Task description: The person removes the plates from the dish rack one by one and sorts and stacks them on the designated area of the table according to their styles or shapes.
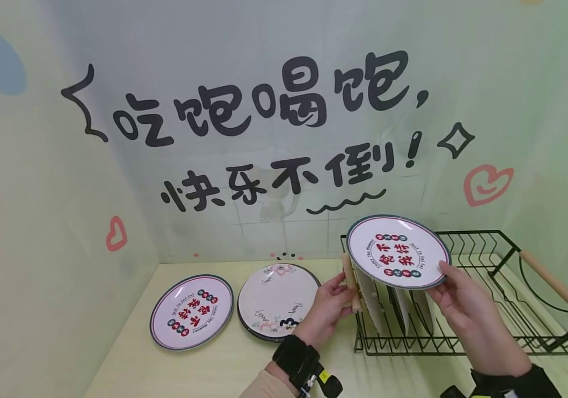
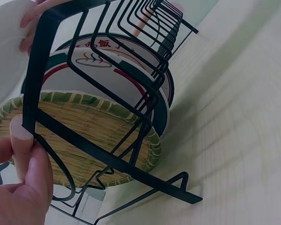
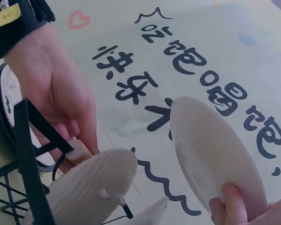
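Note:
My right hand point(image 1: 478, 323) holds a round white plate point(image 1: 398, 251) by its edge, tilted and raised above the left end of a black wire dish rack point(image 1: 473, 232). Red characters and a blue rim mark the plate's face; its pale underside shows in the right wrist view. Fingers and thumb of my left hand point(image 1: 323, 309) grip the wooden handle point(image 1: 350, 282) at the rack's left end. Inside the rack stand several upright pieces, among them a woven bamboo tray point(image 2: 79, 133) nearest the left hand and green-rimmed plates point(image 2: 91, 72) behind it.
On the pale wooden table point(image 1: 129, 354), left of the rack, lies another red-lettered plate point(image 1: 191, 312). Beside it sits a floral plate point(image 1: 276, 298) with a dark rim, apparently stacked on another. A second wooden handle point(image 1: 552, 279) is at the rack's right end. A printed curtain point(image 1: 264, 33) hangs behind.

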### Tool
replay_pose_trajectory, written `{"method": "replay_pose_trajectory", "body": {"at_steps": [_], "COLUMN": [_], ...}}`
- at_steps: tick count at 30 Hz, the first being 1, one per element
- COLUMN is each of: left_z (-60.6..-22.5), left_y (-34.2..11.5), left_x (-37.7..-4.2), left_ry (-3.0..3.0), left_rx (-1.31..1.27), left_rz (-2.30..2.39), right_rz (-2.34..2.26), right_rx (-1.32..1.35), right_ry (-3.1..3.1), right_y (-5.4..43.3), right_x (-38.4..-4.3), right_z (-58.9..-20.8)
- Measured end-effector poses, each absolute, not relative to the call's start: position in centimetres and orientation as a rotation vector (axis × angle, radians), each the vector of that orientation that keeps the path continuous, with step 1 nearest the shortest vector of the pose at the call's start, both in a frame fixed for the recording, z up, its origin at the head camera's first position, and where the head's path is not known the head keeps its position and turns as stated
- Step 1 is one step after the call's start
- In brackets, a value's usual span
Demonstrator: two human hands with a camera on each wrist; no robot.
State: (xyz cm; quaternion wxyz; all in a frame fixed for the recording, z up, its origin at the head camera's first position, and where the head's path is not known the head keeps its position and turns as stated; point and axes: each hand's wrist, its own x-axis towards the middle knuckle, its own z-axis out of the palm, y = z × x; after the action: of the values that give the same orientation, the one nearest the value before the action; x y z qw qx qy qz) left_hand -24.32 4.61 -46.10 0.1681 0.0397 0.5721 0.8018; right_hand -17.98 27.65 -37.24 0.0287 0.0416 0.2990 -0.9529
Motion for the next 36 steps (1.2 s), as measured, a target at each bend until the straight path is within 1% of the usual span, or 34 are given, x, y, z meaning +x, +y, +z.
{"method": "replay_pose_trajectory", "body": {"at_steps": [4, 14, 20, 23, 26, 29, 36], "left_z": [-46.0, -46.0, -46.4, -46.3, -45.3, -43.6, -40.2], "left_y": [4.5, 4.4, 4.1, 3.5, 2.8, 2.0, 0.9], "left_x": [-24.3, -24.0, -24.0, -24.0, -23.9, -23.5, -22.2], "left_ry": [1.638, 1.686, 1.927, 2.039, 2.001, 1.825, 1.412], "left_rx": [0.139, 0.119, 0.139, 0.116, 0.125, 0.199, 0.322], "left_rz": [2.273, 2.270, 2.259, 2.325, 2.455, 2.544, 2.524], "right_rz": [-2.874, -2.812, -2.803, -2.792, -2.768, -2.750, -2.714], "right_rx": [0.179, 0.197, 0.228, 0.237, 0.230, 0.211, 0.147], "right_ry": [0.967, 1.071, 1.051, 1.070, 1.102, 1.123, 1.166], "right_y": [27.2, 26.4, 26.1, 25.8, 25.7, 25.4, 25.0], "right_x": [-17.8, -17.6, -17.3, -17.3, -17.4, -17.3, -17.2], "right_z": [-37.2, -37.4, -37.3, -37.3, -37.2, -37.2, -37.2]}}
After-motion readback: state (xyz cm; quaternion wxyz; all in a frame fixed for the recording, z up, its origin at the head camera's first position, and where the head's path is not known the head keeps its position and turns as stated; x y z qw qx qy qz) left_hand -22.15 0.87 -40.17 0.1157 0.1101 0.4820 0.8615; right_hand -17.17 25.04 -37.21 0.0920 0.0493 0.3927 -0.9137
